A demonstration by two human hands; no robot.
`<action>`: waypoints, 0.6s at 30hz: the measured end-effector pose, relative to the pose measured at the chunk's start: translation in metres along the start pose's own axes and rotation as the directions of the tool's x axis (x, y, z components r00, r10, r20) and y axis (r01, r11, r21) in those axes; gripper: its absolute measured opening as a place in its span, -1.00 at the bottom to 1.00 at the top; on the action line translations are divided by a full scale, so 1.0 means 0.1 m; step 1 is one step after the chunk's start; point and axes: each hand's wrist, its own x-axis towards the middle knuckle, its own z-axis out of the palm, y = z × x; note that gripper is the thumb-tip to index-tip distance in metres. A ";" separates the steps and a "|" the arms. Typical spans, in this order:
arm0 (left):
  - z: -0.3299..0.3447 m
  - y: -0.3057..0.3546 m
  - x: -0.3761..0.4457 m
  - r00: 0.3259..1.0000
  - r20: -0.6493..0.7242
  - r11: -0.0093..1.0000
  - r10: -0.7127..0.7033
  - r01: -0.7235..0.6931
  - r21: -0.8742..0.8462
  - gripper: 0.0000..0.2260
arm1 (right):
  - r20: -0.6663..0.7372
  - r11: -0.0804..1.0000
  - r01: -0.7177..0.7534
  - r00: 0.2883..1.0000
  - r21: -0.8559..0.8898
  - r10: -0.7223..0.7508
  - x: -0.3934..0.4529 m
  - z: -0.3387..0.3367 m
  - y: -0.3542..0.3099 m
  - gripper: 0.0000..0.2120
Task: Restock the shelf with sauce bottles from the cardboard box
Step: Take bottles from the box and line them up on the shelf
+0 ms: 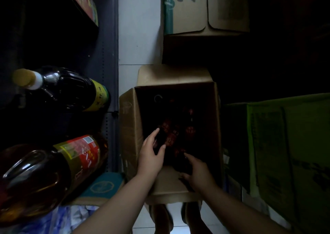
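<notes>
While left hand (pixel 150 155) grips bottle (pixel 161 139), cardboard box (pixel 131 126) holds red-labelled bottles (pixel 189 129)

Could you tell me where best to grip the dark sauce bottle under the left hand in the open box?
Probably around its dark upper end, from above: the cardboard box walls and neighbouring bottles block side access. The left hand already curls there.

Open cardboard box (pixel 131 126) on floor; dark red-labelled sauce bottles (pixel 169 135) packed inside.
</notes>
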 end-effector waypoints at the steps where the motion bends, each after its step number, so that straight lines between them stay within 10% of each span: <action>1: -0.02 -0.02 -0.01 1.000 -0.003 1.000 -0.013 0.013 -0.011 -0.53 | -0.011 1.000 -0.006 1.000 -0.003 0.006 0.00 0.00 -0.01 -0.34; 18: 0.35 0.24 0.54 0.997 0.072 0.989 0.032 -0.021 -0.146 -0.50 | -0.145 1.000 -0.010 0.989 -0.001 0.010 0.02 -0.07 -0.15 -0.69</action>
